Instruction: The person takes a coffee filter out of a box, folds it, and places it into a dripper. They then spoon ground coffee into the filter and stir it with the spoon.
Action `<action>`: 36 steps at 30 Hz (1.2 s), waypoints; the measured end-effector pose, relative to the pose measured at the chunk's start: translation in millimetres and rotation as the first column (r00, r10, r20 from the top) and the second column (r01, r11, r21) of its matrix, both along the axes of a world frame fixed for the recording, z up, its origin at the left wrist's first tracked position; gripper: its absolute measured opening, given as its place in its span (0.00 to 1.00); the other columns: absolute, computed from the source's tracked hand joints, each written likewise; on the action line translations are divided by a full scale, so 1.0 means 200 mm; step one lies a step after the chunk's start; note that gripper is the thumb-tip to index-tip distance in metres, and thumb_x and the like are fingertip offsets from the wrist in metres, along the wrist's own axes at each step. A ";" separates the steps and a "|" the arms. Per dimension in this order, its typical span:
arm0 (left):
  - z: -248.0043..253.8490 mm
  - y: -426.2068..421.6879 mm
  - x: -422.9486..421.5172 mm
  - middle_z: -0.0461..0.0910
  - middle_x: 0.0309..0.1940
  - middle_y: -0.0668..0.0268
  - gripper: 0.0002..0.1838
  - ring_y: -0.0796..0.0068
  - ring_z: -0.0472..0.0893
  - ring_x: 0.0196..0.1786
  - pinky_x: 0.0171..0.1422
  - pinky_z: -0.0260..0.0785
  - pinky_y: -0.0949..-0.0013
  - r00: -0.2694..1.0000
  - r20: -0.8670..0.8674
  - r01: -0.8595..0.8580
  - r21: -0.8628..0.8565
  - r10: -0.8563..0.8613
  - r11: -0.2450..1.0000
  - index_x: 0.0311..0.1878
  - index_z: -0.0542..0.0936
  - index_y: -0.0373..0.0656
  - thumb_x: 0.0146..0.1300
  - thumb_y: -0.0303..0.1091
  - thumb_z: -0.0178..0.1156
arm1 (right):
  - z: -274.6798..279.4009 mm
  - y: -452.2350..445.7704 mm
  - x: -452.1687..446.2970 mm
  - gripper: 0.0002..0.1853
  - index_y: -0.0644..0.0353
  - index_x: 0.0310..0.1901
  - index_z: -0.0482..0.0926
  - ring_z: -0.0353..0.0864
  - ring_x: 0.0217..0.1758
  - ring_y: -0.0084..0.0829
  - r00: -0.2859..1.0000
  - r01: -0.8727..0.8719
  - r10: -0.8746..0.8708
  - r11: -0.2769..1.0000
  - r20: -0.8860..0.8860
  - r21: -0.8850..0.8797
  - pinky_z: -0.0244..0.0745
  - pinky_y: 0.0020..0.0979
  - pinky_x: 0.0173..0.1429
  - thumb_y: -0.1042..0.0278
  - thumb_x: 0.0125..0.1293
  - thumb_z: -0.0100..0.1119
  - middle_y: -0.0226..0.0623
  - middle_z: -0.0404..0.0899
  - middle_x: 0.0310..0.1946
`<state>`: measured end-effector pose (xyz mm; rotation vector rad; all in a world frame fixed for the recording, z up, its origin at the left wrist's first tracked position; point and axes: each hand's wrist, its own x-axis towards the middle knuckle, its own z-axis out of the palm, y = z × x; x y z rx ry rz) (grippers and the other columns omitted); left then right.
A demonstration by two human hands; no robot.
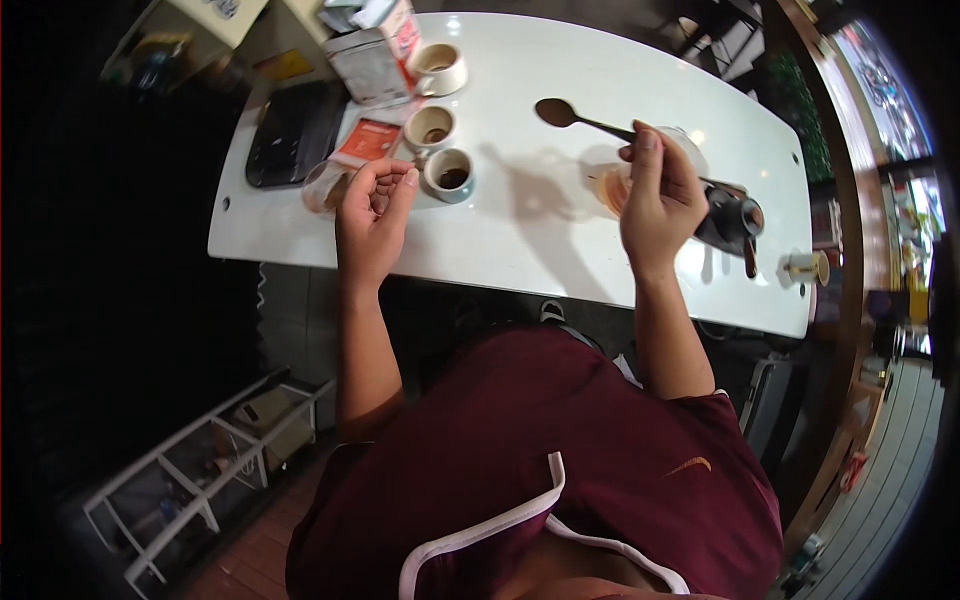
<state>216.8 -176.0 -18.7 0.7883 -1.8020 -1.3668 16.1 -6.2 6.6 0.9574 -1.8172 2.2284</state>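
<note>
Two bare hands are up over a white table (pixel 490 238), and I watch them from far away. On the left I see a flat black thing (pixel 295 135), maybe a tray. Next to it is a clear glass (pixel 318 190), partly behind the left hand (pixel 372 220). That hand is bent in, with its thumb and finger tips close together. I cannot tell if something small is pinched there. Past it lies a red packet (pixel 368 140), and a shiny bag (pixel 370 65) stands farther back.

Next come three cups. The far cup (pixel 440 70) and the middle cup (pixel 430 128) have a bit of brown inside. The near cup (pixel 449 175) has something dark in it, and the left finger tips are just beside it.

To the right of the cups, the spoon (pixel 565 114) is up over the table, touching no cup. The right hand (pixel 665 190) holds it by the handle, thumb against curled fingers. To carry it well, I would keep the round end flat and go slowly, because a small twist of the wrist could tip it. I cannot tell if it has anything in it. I would also keep this hand clear of the brownish glass (pixel 607 190) behind it and the black pot (pixel 735 222) on its right, so nothing gets bumped.
</note>
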 end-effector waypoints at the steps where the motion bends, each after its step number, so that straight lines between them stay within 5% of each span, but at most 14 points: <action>1: 0.00 -0.02 0.06 0.78 0.34 0.75 0.08 0.89 0.71 0.35 0.39 0.64 0.82 0.999 -0.001 -0.035 0.000 0.035 0.999 0.45 0.80 0.38 0.68 0.32 0.63 | -0.01 -0.07 0.05 0.10 0.73 0.47 0.81 0.83 0.37 0.21 0.998 -0.053 0.052 0.998 0.030 0.033 0.76 0.20 0.42 0.74 0.73 0.58 0.37 0.85 0.36; 10: -0.03 -0.18 0.61 0.79 0.35 0.75 0.08 0.89 0.71 0.36 0.39 0.62 0.82 0.958 -0.023 -0.285 0.052 0.286 0.957 0.45 0.80 0.39 0.68 0.32 0.64 | -0.09 -0.64 0.50 0.11 0.71 0.46 0.82 0.83 0.36 0.19 0.833 -0.519 0.466 0.845 0.297 0.132 0.75 0.21 0.40 0.70 0.72 0.60 0.36 0.85 0.32; 18: -0.04 -0.30 0.85 0.78 0.35 0.76 0.07 0.90 0.71 0.36 0.39 0.61 0.84 0.936 -0.023 -0.347 0.086 0.350 0.934 0.45 0.80 0.39 0.68 0.31 0.64 | -0.33 -0.91 0.69 0.13 0.66 0.40 0.85 0.77 0.26 0.17 0.863 -0.504 0.465 0.802 0.195 0.319 0.72 0.23 0.33 0.62 0.69 0.63 0.35 0.84 0.25; 21: -0.02 -0.32 0.81 0.78 0.35 0.75 0.07 0.90 0.72 0.36 0.39 0.61 0.84 0.950 -0.028 -0.309 0.078 0.312 0.948 0.45 0.80 0.38 0.68 0.30 0.63 | -0.35 -0.91 0.68 0.15 0.67 0.42 0.84 0.73 0.23 0.19 0.887 -0.453 0.437 0.766 0.148 0.457 0.71 0.24 0.32 0.60 0.66 0.66 0.34 0.78 0.20; 30: 0.07 -0.32 0.43 0.79 0.37 0.72 0.06 0.88 0.74 0.39 0.44 0.66 0.83 0.991 -0.125 -0.040 0.053 0.046 0.998 0.46 0.79 0.36 0.69 0.26 0.62 | -0.13 -0.58 0.45 0.17 0.68 0.48 0.83 0.72 0.20 0.23 0.951 -0.284 0.305 0.805 0.047 0.520 0.71 0.26 0.29 0.64 0.62 0.68 0.34 0.82 0.24; 33: 0.12 -0.25 0.25 0.79 0.38 0.72 0.06 0.88 0.74 0.39 0.44 0.66 0.83 0.988 -0.136 0.071 0.020 -0.067 0.997 0.46 0.79 0.36 0.69 0.26 0.62 | -0.06 -0.35 0.24 0.13 0.62 0.46 0.84 0.72 0.21 0.21 0.970 0.088 0.004 0.926 -0.243 0.367 0.70 0.24 0.28 0.68 0.60 0.70 0.32 0.82 0.24; 36: 0.15 -0.16 0.05 0.79 0.37 0.72 0.06 0.89 0.74 0.38 0.43 0.65 0.83 0.977 -0.150 0.148 -0.017 -0.149 0.989 0.46 0.79 0.36 0.69 0.26 0.62 | 0.02 0.00 -0.03 0.12 0.61 0.47 0.85 0.73 0.23 0.17 0.849 0.433 -0.344 0.888 -0.402 0.154 0.67 0.20 0.29 0.75 0.60 0.69 0.30 0.82 0.25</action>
